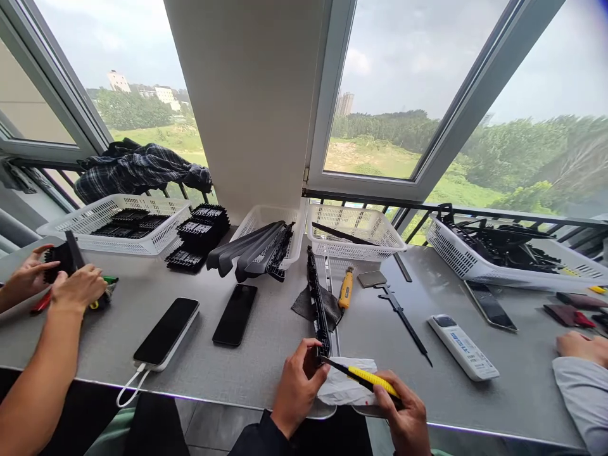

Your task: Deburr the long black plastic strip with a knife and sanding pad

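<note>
My left hand (300, 385) is closed around the near end of a long black plastic strip (317, 297), which points away from me across the table. In my right hand (403, 411) is a yellow and black utility knife (368, 378). Its blade reaches to the strip's near end, close to my left thumb; whether it touches I cannot tell. Under the knife lies a crumpled white tissue (344, 387). A dark grey cloth (301, 305) lies beneath the strip's middle, and a metal ruler (327, 266) shows beside it. Just right of the strip is a yellow-handled tool (346, 288).
White baskets stand along the back, one holding long grey strips (251, 250), another black parts (503, 247). Phones (235, 315), a caliper (403, 320) and a white boxy device (463, 347) lie around me. A co-worker's hands (78, 288) work at left; another person's sleeve (572, 386) is at right.
</note>
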{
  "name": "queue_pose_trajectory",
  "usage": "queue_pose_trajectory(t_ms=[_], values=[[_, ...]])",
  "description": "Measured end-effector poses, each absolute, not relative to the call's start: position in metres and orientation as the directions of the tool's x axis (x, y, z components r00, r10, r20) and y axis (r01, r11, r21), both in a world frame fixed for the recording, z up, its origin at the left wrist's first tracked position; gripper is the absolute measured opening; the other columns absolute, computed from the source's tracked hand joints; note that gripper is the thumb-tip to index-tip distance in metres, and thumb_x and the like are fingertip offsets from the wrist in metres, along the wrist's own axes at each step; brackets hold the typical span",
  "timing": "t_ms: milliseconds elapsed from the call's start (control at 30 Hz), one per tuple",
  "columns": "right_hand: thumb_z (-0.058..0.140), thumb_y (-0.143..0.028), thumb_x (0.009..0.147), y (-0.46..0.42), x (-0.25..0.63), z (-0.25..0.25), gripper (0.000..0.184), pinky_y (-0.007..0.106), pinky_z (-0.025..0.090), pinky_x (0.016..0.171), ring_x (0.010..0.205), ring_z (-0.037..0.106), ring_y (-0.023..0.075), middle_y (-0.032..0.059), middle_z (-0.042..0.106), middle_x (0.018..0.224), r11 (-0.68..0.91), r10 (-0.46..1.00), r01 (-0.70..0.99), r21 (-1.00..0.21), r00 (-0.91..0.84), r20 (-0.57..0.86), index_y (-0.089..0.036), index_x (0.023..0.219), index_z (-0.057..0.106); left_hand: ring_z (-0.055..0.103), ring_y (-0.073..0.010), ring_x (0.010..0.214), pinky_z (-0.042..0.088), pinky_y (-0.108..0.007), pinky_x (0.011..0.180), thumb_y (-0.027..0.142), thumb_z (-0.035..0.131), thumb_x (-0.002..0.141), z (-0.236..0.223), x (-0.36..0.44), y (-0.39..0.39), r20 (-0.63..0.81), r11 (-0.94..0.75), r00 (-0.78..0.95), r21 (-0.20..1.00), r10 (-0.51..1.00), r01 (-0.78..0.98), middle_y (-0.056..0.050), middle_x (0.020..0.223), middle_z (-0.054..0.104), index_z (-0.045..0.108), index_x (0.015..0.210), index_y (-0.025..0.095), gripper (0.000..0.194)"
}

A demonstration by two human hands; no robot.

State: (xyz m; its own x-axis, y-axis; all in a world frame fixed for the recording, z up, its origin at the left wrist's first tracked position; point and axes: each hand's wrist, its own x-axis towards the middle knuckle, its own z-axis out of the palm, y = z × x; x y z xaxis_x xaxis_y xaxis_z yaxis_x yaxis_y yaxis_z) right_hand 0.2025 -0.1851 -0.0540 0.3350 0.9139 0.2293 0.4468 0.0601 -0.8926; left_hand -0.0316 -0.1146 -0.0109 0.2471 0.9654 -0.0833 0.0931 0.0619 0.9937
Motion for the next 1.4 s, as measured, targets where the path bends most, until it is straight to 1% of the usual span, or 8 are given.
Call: queue_pose_trajectory(t_ms=[133,233,433,700,867,1067,1300,1400], values=[[0.065,-0.069,0.096,-0.18,0.199,-0.052,0.053,0.025,0.058,0.068,0.077,0.073,0.0243,0.0052,0.079,0.089,-0.008,0.892,0.487,-0.873,0.399,0.213,-0.019,0.092,0.082,0.062,-0.0196,0.084,0.048,-0.03,0.078,0.045,0.069,0.093,-0.012,-0.032,-0.115,-0.083,0.072,0.217,0.996,0.973,0.058,-0.001,0.092,0.067,0.062,0.117,0.022,0.034],[0.065,-0.072,0.095,-0.175,0.194,-0.051,0.055,0.025,0.058,0.067,0.076,0.075,0.024,0.005,0.079,0.087,-0.036,0.862,0.517,-0.855,0.449,0.235,-0.019,0.091,0.082,0.059,-0.018,0.077,0.046,-0.028,0.072,0.052,0.071,0.091,-0.018,-0.034,-0.116,-0.086,0.082,0.158,0.996,0.984,0.034,0.002,0.085,0.062,0.057,0.109,0.023,0.037],[0.066,-0.069,0.095,-0.177,0.198,-0.052,0.052,0.025,0.06,0.065,0.075,0.076,0.0244,0.0056,0.08,0.087,0.049,0.903,0.531,-0.846,0.339,0.265,-0.021,0.089,0.083,0.069,-0.0204,0.078,0.051,-0.033,0.08,0.056,0.061,0.096,-0.021,-0.034,-0.118,-0.107,0.109,0.098,0.994,0.989,-0.022,0.004,0.084,0.056,0.046,0.096,0.025,0.035],[0.065,-0.067,0.096,-0.18,0.204,-0.051,0.051,0.025,0.06,0.064,0.072,0.075,0.0236,0.0061,0.079,0.084,0.052,0.912,0.541,-0.839,0.316,0.26,-0.019,0.089,0.082,0.072,-0.0198,0.078,0.055,-0.039,0.085,0.047,0.059,0.097,-0.014,-0.034,-0.117,-0.125,0.133,0.099,0.988,0.987,-0.083,-0.004,0.11,0.062,0.055,0.115,0.022,0.03],[0.066,-0.073,0.093,-0.178,0.203,-0.054,0.056,0.025,0.059,0.061,0.076,0.076,0.0258,0.0067,0.081,0.088,-0.005,0.915,0.527,-0.85,0.345,0.209,-0.019,0.091,0.083,0.072,-0.0188,0.078,0.055,-0.039,0.086,0.044,0.058,0.099,-0.018,-0.034,-0.118,-0.124,0.134,0.094,0.986,0.988,-0.103,-0.004,0.11,0.064,0.054,0.119,0.023,0.03],[0.064,-0.071,0.097,-0.177,0.194,-0.059,0.054,0.025,0.059,0.071,0.082,0.076,0.0248,0.0044,0.081,0.093,-0.036,0.873,0.532,-0.846,0.429,0.233,-0.021,0.097,0.083,0.072,-0.0198,0.079,0.056,-0.039,0.086,0.042,0.057,0.1,-0.016,-0.035,-0.118,-0.131,0.144,0.13,0.985,0.983,-0.099,-0.005,0.109,0.064,0.055,0.13,0.022,0.037],[0.064,-0.072,0.096,-0.18,0.202,-0.057,0.056,0.026,0.061,0.069,0.08,0.076,0.0255,0.007,0.081,0.093,0.015,0.918,0.519,-0.854,0.332,0.218,-0.019,0.097,0.083,0.071,-0.0211,0.079,0.056,-0.041,0.088,0.038,0.058,0.095,-0.012,-0.036,-0.119,-0.141,0.161,0.132,0.974,0.981,-0.157,-0.005,0.107,0.067,0.056,0.128,0.022,0.036],[0.063,-0.07,0.098,-0.179,0.203,-0.062,0.054,0.025,0.062,0.071,0.081,0.077,0.0244,0.0062,0.081,0.095,0.033,0.907,0.529,-0.848,0.34,0.248,-0.02,0.099,0.083,0.07,-0.0218,0.083,0.054,-0.043,0.094,0.033,0.058,0.093,-0.015,-0.038,-0.119,-0.144,0.167,0.143,0.973,0.979,-0.158,-0.008,0.113,0.069,0.055,0.131,0.023,0.039]])
